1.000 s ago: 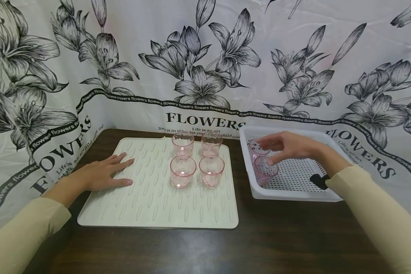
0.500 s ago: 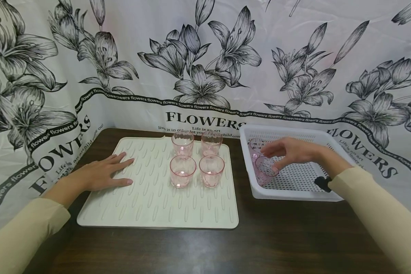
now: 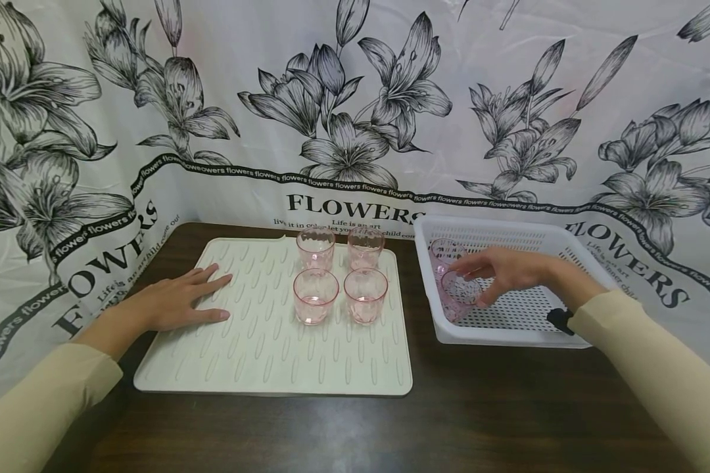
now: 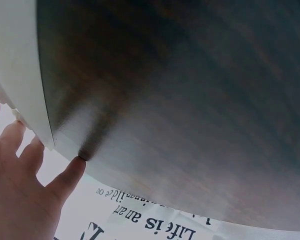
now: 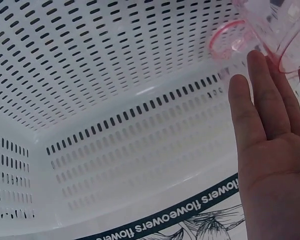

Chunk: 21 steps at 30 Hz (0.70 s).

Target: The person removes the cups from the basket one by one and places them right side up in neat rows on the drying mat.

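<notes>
My left hand (image 3: 168, 302) rests with its fingers spread on the left side of a cream ribbed drying mat (image 3: 260, 355). Several clear pink glasses, among them a near one (image 3: 315, 305), stand upright on the mat's right half. Over the white plastic basket (image 3: 509, 337), my right hand (image 3: 517, 269) reaches down, thumb and fingers on either side of the rim of the nearer pink glass (image 3: 457, 307). In the right wrist view the fingers (image 5: 265, 100) look nearly straight beside that glass (image 5: 295, 37); whether they touch it I cannot tell. Another pink glass (image 3: 440, 253) stands behind it.
Dark wooden table (image 3: 355, 433) runs along the front and between mat and basket. A white curtain (image 3: 213, 85) printed with flowers closes off the back and left. The basket's raised walls surround the glasses inside.
My right hand has lowered slightly toward the nearer glass in the basket, its thumb moving a little right along the rim. The left hand and the glasses have stayed in place.
</notes>
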### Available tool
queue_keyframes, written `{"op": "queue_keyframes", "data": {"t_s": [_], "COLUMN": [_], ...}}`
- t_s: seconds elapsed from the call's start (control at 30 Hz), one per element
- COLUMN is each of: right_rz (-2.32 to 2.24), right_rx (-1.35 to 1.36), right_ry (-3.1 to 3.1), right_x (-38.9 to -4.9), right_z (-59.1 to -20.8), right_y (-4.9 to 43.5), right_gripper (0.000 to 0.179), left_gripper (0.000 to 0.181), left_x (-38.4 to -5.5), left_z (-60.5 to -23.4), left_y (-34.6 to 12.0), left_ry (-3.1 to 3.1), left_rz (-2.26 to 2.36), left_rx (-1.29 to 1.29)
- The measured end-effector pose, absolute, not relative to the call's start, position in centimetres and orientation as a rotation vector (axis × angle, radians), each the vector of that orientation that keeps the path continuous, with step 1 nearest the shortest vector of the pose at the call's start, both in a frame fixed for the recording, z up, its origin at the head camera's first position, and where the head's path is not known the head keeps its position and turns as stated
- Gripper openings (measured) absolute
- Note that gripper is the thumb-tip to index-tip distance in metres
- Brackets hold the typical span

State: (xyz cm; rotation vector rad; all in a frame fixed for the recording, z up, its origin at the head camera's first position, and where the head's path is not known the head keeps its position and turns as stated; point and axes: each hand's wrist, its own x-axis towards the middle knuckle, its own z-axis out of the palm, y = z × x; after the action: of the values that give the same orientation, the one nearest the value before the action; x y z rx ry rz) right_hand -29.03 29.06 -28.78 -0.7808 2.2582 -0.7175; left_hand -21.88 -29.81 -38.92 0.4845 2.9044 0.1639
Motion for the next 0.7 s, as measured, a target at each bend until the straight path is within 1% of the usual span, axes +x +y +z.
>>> {"op": "queue_keyframes", "data": {"t_s": [0.23, 0.7], "right_rz": [-0.684, -0.634], "right_rx": [-0.73, -0.721], "right_ry": [2.279, 2.318], "right_x": [-28.96, -29.23], "right_z": [-28.99, -29.39], "right_y": [28.81, 28.59], "right_gripper": [0.085, 0.084], "left_gripper": [0.09, 0.09], "left_x": [-21.99, -22.08], "left_z": [-39.08, -39.15], "left_y": [-29.83, -29.84], "left_ry": [2.905, 2.91], "left_rz": [0.171, 0.158], "left_rx": [0.469, 0.49]}}
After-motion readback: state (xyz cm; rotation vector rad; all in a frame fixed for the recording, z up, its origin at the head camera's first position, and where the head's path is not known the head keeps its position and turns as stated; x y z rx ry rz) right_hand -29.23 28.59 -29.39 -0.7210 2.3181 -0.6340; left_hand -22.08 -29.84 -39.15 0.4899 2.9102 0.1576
